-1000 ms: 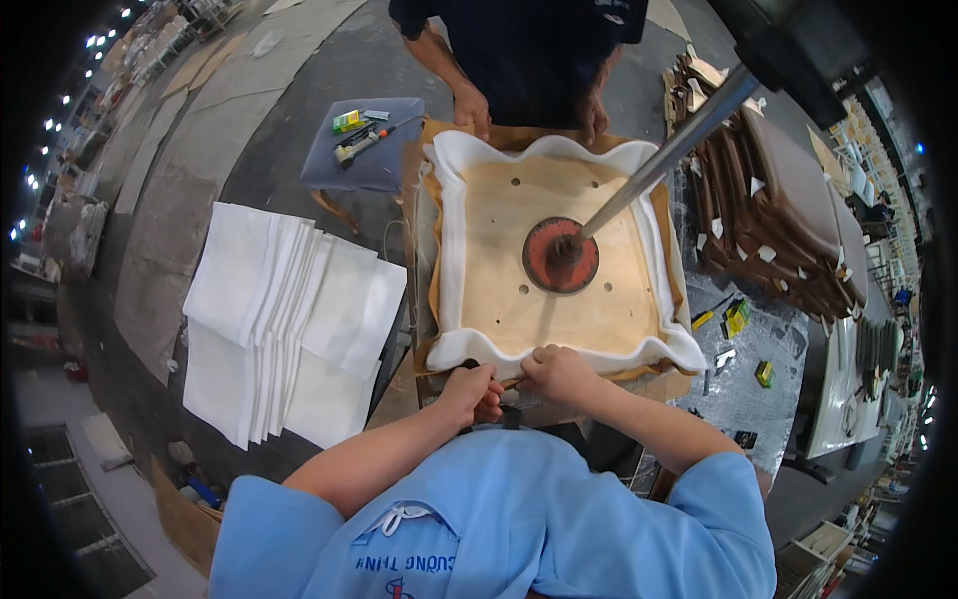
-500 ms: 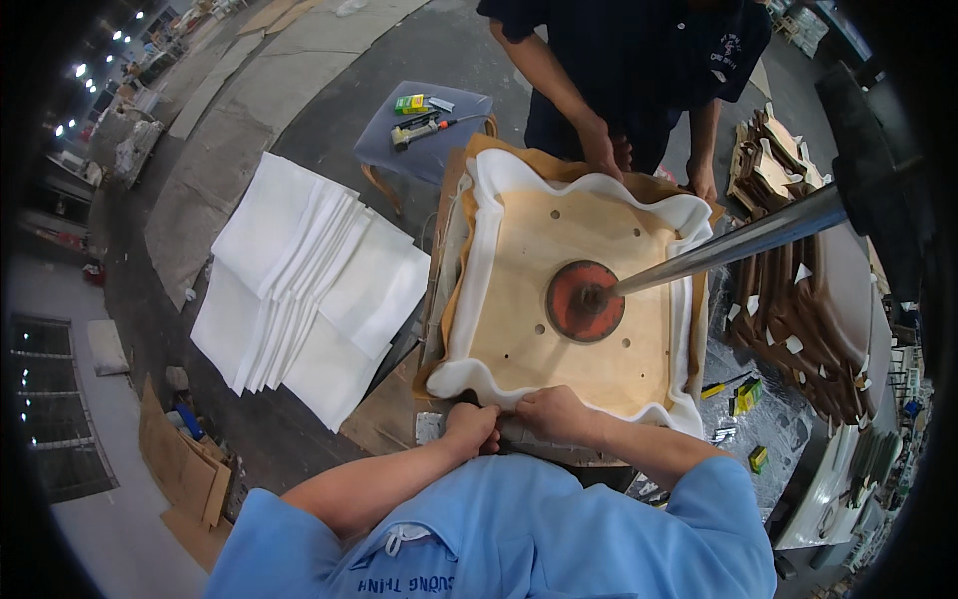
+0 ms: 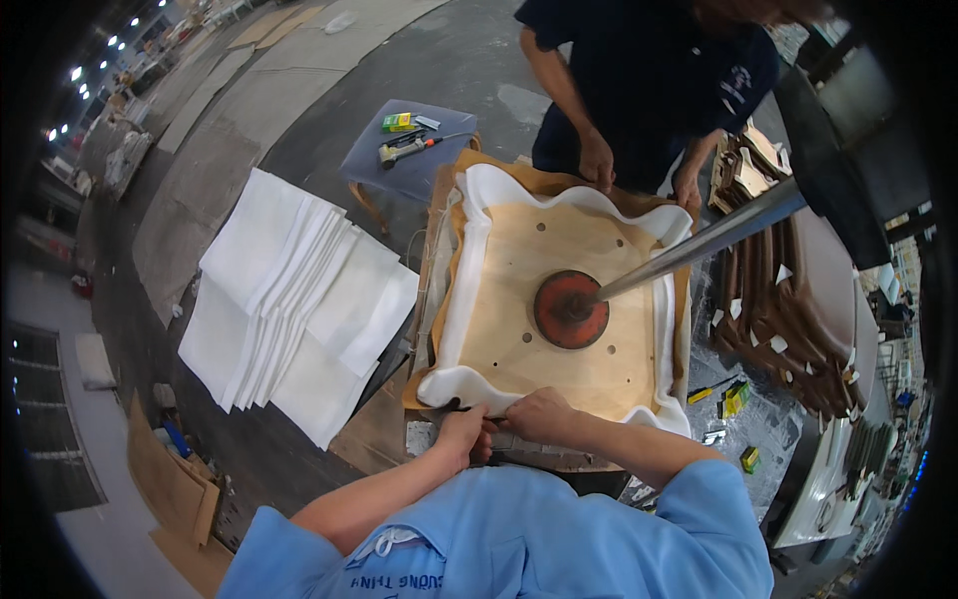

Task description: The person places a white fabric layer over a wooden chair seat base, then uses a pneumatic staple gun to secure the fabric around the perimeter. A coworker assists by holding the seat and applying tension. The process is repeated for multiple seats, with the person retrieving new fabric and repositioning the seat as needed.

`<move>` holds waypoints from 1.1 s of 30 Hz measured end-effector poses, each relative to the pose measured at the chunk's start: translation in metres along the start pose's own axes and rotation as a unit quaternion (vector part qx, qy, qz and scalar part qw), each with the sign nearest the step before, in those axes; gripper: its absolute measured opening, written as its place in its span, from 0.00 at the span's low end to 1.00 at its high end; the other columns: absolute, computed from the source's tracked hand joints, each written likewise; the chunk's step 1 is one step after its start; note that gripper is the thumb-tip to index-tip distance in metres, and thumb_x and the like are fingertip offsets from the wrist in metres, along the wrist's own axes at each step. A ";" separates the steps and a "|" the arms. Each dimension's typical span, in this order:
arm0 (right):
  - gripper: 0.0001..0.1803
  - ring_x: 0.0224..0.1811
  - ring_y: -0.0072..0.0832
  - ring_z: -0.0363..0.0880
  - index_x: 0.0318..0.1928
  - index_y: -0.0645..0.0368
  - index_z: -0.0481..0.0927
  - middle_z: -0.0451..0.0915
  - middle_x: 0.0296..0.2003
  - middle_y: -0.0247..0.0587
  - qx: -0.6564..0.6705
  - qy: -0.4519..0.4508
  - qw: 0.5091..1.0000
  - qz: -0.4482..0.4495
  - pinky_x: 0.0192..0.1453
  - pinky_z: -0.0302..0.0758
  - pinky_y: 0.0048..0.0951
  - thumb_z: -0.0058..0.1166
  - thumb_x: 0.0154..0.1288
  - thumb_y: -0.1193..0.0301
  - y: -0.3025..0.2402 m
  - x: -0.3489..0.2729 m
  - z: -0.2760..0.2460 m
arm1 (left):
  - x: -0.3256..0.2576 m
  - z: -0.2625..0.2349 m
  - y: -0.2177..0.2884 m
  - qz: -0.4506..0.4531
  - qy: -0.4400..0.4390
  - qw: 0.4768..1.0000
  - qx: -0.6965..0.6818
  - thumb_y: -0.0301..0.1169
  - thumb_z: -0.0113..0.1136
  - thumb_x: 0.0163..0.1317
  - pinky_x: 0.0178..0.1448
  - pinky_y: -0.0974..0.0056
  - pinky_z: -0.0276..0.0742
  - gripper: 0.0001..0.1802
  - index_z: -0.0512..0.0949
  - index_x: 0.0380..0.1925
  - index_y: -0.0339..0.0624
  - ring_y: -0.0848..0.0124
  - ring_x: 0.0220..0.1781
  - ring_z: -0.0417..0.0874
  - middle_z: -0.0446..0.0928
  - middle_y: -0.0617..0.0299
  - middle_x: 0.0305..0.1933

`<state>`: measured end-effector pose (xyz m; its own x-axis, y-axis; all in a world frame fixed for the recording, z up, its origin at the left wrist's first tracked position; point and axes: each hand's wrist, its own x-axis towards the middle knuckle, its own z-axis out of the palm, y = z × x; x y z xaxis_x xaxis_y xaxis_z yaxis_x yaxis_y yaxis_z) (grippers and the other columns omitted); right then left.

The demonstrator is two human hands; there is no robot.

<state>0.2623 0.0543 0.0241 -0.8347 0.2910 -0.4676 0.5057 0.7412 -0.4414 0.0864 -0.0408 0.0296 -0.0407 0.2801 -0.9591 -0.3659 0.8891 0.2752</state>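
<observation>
A square plywood board (image 3: 499, 356) lies on white padding (image 3: 454, 329), whose wavy edge stands up around it. Beneath the padding a brown cover (image 3: 420, 383) shows at the rim. At the near edge, left of its middle, my left hand (image 3: 465, 436) is closed, fingers curled; a small dark bit shows by its fingertips. Just right of it my right hand (image 3: 539, 414) is closed, knuckles up, against the same edge. Both appear to pinch the cover's edge, though the fingers largely hide it. A red round press plate (image 3: 571, 309) bears on the board's middle.
A metal rod (image 3: 699, 240) slants from the plate to the upper right. Across the board a co-worker's hands (image 3: 597, 163) touch the far edge. White sheets (image 3: 299, 299) are stacked left; brown covers (image 3: 788, 299) are piled right. A stool (image 3: 399, 165) holds tools.
The whole view has shifted slightly. My hands stay at the near edge, the left one turned a little. The co-worker's hands have shifted slightly along the far edge.
</observation>
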 end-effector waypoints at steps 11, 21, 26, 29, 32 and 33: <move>0.24 0.30 0.45 0.91 0.31 0.51 0.88 0.88 0.28 0.42 -0.003 0.082 0.993 -0.080 0.34 0.83 0.50 0.56 0.81 0.50 0.010 0.010 0.018 | 0.009 -0.005 -0.002 0.152 0.001 0.982 0.114 0.51 0.52 0.84 0.18 0.56 0.71 0.32 0.79 0.24 0.37 0.65 0.11 0.72 0.72 0.58 0.13; 0.22 0.35 0.47 0.91 0.36 0.55 0.87 0.89 0.33 0.47 -0.018 0.039 0.999 -0.033 0.38 0.85 0.51 0.60 0.79 0.50 -0.005 0.017 0.005 | 0.020 -0.033 -0.008 0.200 -0.073 0.976 0.040 0.51 0.54 0.86 0.16 0.61 0.65 0.31 0.77 0.23 0.42 0.70 0.10 0.70 0.71 0.63 0.13; 0.27 0.46 0.48 0.92 0.46 0.56 0.87 0.90 0.42 0.48 -0.028 -0.018 0.993 0.110 0.48 0.85 0.53 0.61 0.77 0.42 -0.020 -0.045 -0.023 | 0.023 -0.038 0.008 0.190 -0.095 0.977 0.024 0.48 0.53 0.86 0.16 0.62 0.67 0.29 0.78 0.26 0.40 0.70 0.09 0.69 0.72 0.62 0.13; 0.27 0.48 0.48 0.92 0.49 0.55 0.87 0.89 0.43 0.46 -0.088 -0.031 0.988 0.123 0.50 0.86 0.53 0.60 0.78 0.43 -0.027 -0.069 -0.019 | 0.025 -0.041 0.011 0.176 -0.108 0.978 0.023 0.48 0.55 0.84 0.16 0.63 0.71 0.28 0.79 0.26 0.39 0.71 0.10 0.69 0.72 0.63 0.13; 0.25 0.48 0.47 0.93 0.50 0.55 0.89 0.90 0.43 0.46 -0.084 -0.013 0.987 0.135 0.51 0.86 0.52 0.59 0.79 0.45 -0.017 -0.068 -0.013 | 0.029 -0.042 0.011 0.180 -0.119 0.976 0.029 0.47 0.55 0.84 0.16 0.63 0.73 0.28 0.79 0.27 0.38 0.70 0.10 0.70 0.72 0.63 0.13; 0.24 0.48 0.46 0.93 0.50 0.55 0.89 0.91 0.42 0.46 -0.080 -0.035 0.982 0.167 0.51 0.86 0.52 0.58 0.80 0.46 -0.013 -0.067 -0.011 | 0.031 -0.042 0.011 0.184 -0.120 0.975 0.028 0.47 0.54 0.84 0.16 0.63 0.72 0.28 0.79 0.27 0.37 0.69 0.10 0.71 0.73 0.62 0.13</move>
<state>0.3087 0.0316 0.0696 -0.6072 0.4959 -0.6208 0.7039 0.6982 -0.1308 0.0416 -0.0378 0.0004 0.0621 0.6549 -0.7531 -0.3153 0.7288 0.6078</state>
